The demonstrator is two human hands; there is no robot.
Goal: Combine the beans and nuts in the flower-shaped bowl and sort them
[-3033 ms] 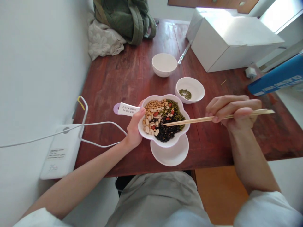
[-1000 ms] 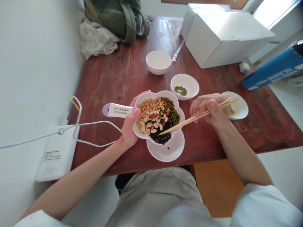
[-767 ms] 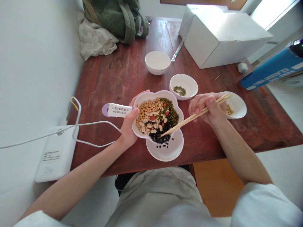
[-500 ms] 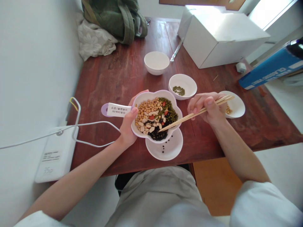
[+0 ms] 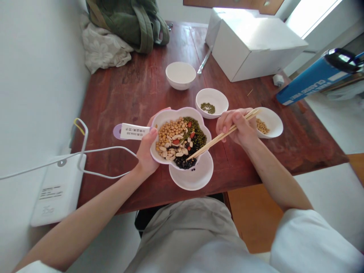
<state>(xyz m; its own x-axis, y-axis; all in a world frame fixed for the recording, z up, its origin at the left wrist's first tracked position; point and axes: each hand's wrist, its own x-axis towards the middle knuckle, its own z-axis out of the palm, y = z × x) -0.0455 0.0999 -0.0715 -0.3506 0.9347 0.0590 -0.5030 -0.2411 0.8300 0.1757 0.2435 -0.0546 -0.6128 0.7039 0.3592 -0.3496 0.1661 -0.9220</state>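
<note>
My left hand (image 5: 147,151) grips a white flower-shaped bowl (image 5: 167,115) with a purple rim and a labelled handle, its thumb over the rim. Soybeans (image 5: 172,131), mung beans (image 5: 200,136), black beans (image 5: 184,162) and peanuts (image 5: 172,151) lie inside in patches. In my right hand (image 5: 240,127) is a pair of chopsticks (image 5: 213,142), closed together, with their tips among the black beans. A small white bowl (image 5: 196,182) sits under the front edge of the flower-shaped one, partly covered by it. A few black beans (image 5: 193,169) show near the covered edge.
Behind stand a white bowl (image 5: 181,75) and one holding mung beans (image 5: 220,99). Right of my right hand is a bowl of soybeans (image 5: 274,121). A white box (image 5: 244,49), blue bottle (image 5: 315,81), green bag (image 5: 127,26), power bank (image 5: 55,193) and cable (image 5: 106,148) surround them.
The view has shifted slightly, so everything sits a little further left. Black beans spread across the lower bowl earlier now show only near its covered edge. Both hands keep their hold.
</note>
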